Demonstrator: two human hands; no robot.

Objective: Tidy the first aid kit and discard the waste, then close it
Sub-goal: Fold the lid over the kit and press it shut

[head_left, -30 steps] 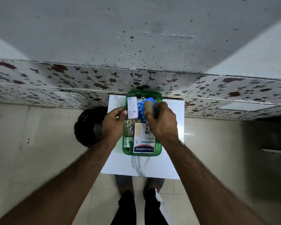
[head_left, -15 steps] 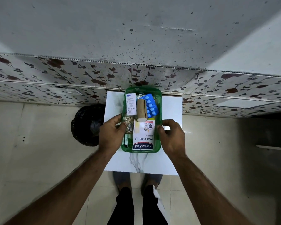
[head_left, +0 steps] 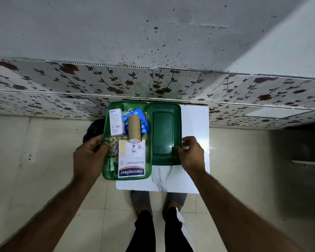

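The green first aid box point(head_left: 126, 178) is open and hangs partly past the table's left edge, with my left hand point(head_left: 88, 159) gripping its left wall. Inside lie a Hansaplast plaster pack point(head_left: 132, 160), a brown cardboard roll point(head_left: 134, 129), a white carton point(head_left: 115, 121), a blue blister pack point(head_left: 144, 124) and some foil strips. The dark green lid point(head_left: 162, 133) lies flat on the table just right of the box. My right hand point(head_left: 192, 153) pinches the lid's right edge.
The small white marble-look table point(head_left: 195, 124) stands against a floral-tiled wall. A black bin bag point(head_left: 94, 129) sits on the floor left of the table, partly behind the box. My legs and feet are below the table's front edge.
The box has moved left off the lid, which now shows beside it. My right hand let go of the cardboard roll and went to the lid's right edge.
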